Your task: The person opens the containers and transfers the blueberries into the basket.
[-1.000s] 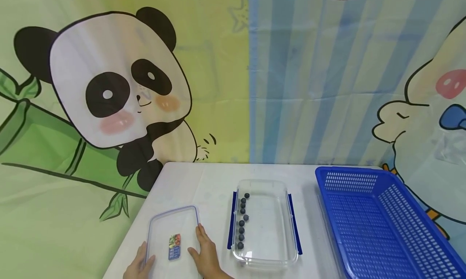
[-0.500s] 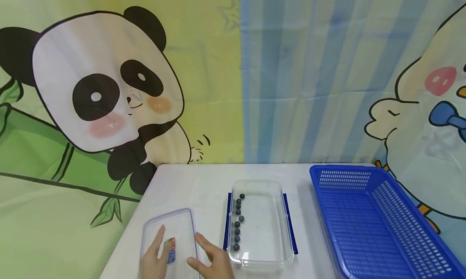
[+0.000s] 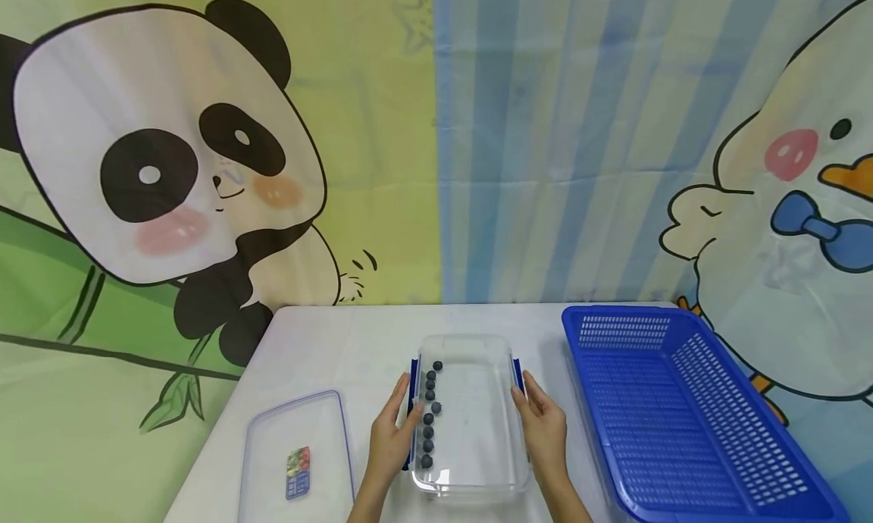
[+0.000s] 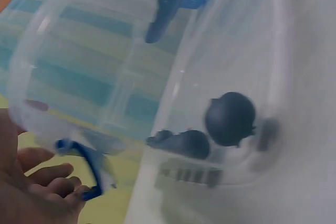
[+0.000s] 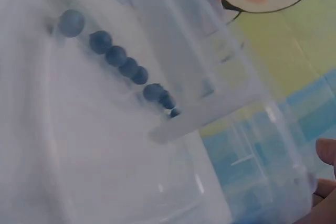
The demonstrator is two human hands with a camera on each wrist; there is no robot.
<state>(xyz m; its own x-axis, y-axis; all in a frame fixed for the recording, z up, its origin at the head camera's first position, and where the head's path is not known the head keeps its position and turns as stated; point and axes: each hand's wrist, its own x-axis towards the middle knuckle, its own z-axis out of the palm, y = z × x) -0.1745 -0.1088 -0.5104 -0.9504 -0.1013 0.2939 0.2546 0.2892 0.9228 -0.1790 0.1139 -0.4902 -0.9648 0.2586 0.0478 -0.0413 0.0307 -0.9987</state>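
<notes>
A clear plastic food container [image 3: 470,490] with blue side latches [image 3: 412,386] lies open-topped on the table. Inside it, several blueberries [image 3: 428,419] form an uneven row along the left wall. My left hand [image 3: 387,443] grips the container's left side, thumb over the rim, fingers outside by the latch. On the opposite side my right hand [image 3: 548,436] holds the other wall, thumb at the rim. The left wrist view shows curled fingers [image 4: 55,174] under a hanging latch [image 4: 89,163], and a blueberry [image 4: 230,119] up close. Both hands' fingers are partly hidden by the container in the wrist views.
A clear lid [image 3: 266,424] with a blue-edged seal and a small picture label [image 3: 298,474] lies flat on the left. To the right stands a large blue plastic basket [image 3: 617,312]. A cartoon curtain [image 3: 382,167] hangs behind the white table [image 3: 355,333].
Both hands have left the lid and moved right to the two sides of the container. The lid stays on the table. The whole view has shifted slightly rightward.
</notes>
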